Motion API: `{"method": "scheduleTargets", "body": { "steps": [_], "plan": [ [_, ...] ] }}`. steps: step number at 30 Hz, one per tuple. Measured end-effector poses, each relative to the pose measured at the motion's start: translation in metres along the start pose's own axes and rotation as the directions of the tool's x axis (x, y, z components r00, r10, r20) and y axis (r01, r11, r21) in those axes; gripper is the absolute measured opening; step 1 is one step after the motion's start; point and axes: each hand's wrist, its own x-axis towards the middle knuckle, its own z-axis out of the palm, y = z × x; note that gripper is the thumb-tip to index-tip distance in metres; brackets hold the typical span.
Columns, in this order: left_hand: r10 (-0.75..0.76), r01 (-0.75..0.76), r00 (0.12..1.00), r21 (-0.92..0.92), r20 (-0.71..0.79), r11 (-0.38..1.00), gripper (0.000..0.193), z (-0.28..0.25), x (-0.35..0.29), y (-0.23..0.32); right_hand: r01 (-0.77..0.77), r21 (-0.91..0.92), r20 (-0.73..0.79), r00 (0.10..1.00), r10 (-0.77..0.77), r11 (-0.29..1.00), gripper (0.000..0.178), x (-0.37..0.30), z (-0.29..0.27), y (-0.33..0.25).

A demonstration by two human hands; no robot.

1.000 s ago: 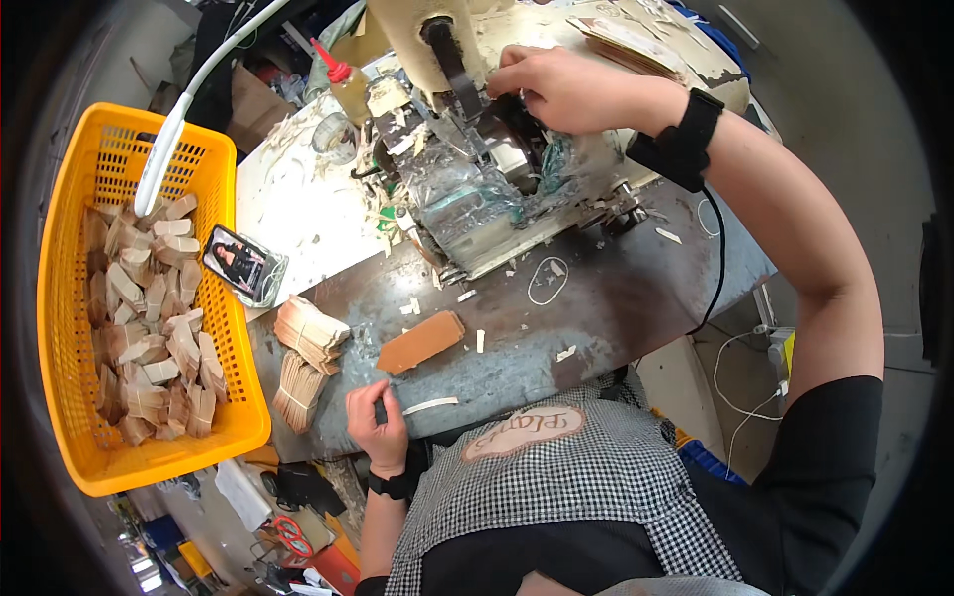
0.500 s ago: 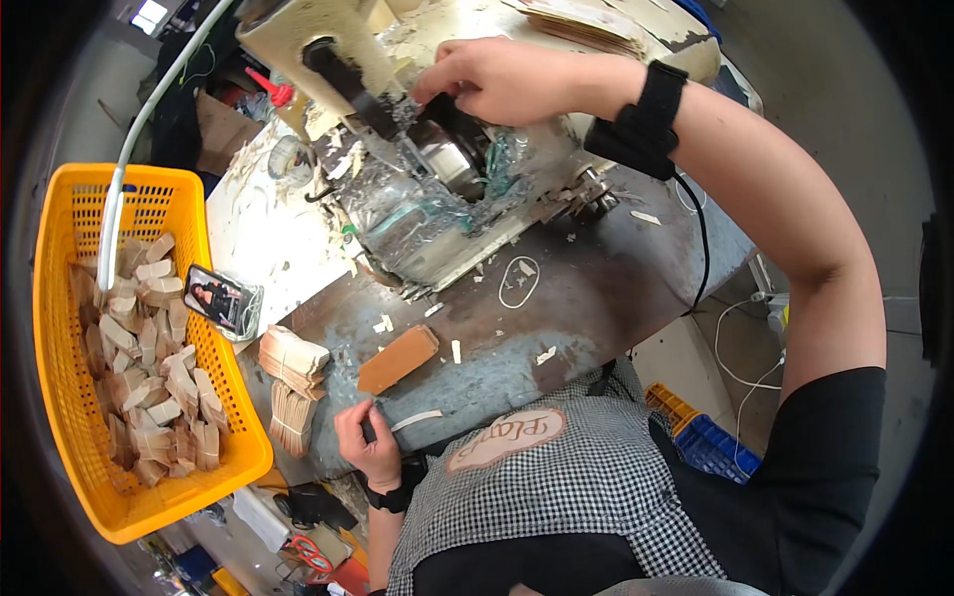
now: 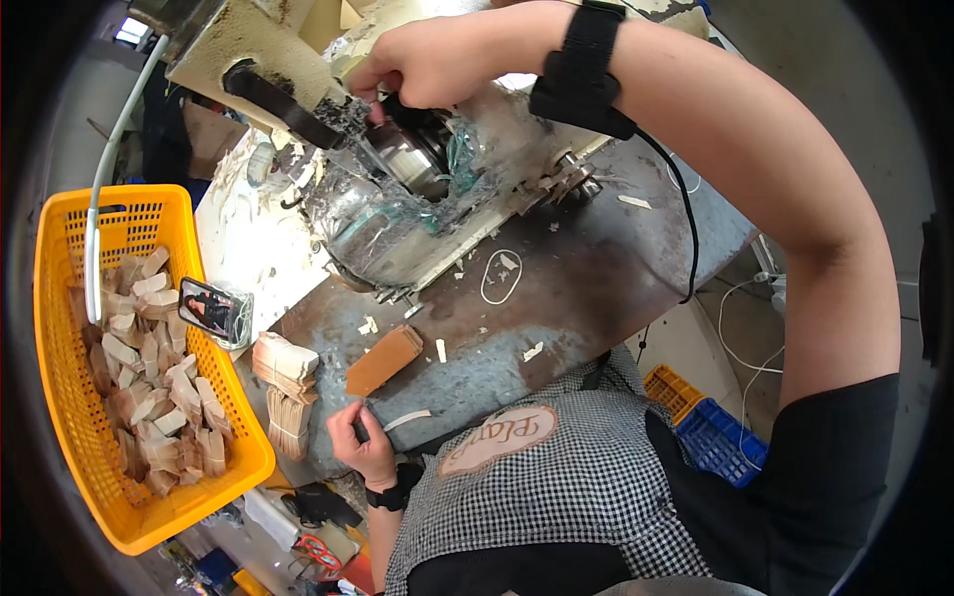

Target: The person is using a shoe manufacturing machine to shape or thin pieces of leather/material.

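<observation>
Curling fingers, the right hand [image 3: 429, 66] reaches over the machine [image 3: 383, 236] and the left hand [image 3: 362, 443] rests in front, by brown pieces [image 3: 385, 361] (can't tell if either grips).

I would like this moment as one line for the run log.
Right hand: at machine, fingertips partly hidden | Left hand: curled near brown pointed piece, contents unclear | Yellow basket: holds tan bundles

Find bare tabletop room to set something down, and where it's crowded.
Widest: the dark tabletop between the white loop and the black cable. A smaller patch borders the checked apron, right of the pale strip. Crowded: left end (bundles, brown piece, left hand) and the machine under the right hand.
</observation>
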Motion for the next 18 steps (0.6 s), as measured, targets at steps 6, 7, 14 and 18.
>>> {"method": "scheduleTargets", "body": {
  "steps": [6, 7, 14, 18],
  "plan": [
    [-0.029, 0.030, 0.999, 0.032, -0.015, 0.999, 0.010, -0.010, -0.005, -0.001, -0.097, -0.120, -0.164, 0.983, 0.077, 0.988, 0.025, -0.028, -0.012, -0.024],
    [-0.023, 0.024, 1.000, 0.023, -0.021, 0.999, 0.010, -0.011, -0.005, -0.003, -0.129, -0.156, -0.208, 0.973, 0.095, 0.979, 0.017, -0.035, -0.010, -0.031],
    [0.091, -0.103, 0.986, -0.084, -0.138, 0.991, 0.014, -0.052, 0.078, 0.020, -0.030, -0.193, -0.431, 0.901, -0.057, 0.981, 0.010, -0.074, 0.005, -0.016],
    [0.181, -0.188, 0.981, -0.140, -0.067, 0.972, 0.013, -0.054, 0.174, 0.033, 0.009, -0.310, -0.570, 0.799, -0.193, 0.951, 0.009, -0.066, 0.016, 0.006]
  ]
}}
